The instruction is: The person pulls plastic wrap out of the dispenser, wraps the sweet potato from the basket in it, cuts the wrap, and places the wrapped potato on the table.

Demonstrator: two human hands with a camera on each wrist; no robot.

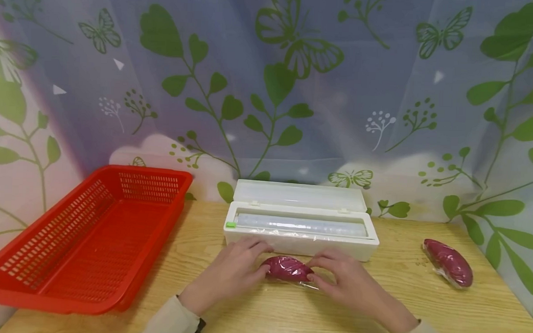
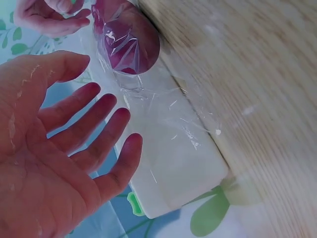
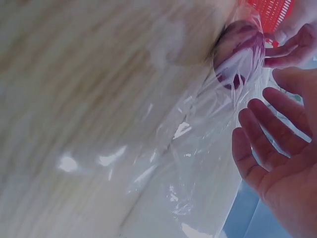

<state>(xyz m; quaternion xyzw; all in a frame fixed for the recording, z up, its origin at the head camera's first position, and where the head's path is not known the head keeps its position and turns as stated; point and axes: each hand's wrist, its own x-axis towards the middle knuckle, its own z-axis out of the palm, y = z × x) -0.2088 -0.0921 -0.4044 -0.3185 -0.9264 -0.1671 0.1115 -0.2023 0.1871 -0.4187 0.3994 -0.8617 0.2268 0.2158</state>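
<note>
A dark red-purple sweet potato [image 1: 287, 268], with shiny cling film over it, lies in front of the white cling film box [image 1: 299, 244]. At its left end is my left hand [image 1: 229, 273], fingers spread and loosely bent in the left wrist view. My right hand [image 1: 352, 284] is at the other end, its fingers likewise loose and apart from the thumb in the right wrist view. Clear cling film [image 3: 181, 130] stretches out from the sweet potato, wrinkled and glossy. Inside the box, under its raised lid [image 1: 298, 194], sits the film roll [image 1: 299, 225].
A second film-wrapped sweet potato [image 1: 449, 262] lies on the wooden table [image 1: 404, 274] at the right. To the left stands a red plastic basket [image 1: 114, 234]. A green slider [image 1: 231, 225] is on the box's left corner. Behind hangs a leaf-patterned curtain [image 1: 352, 115].
</note>
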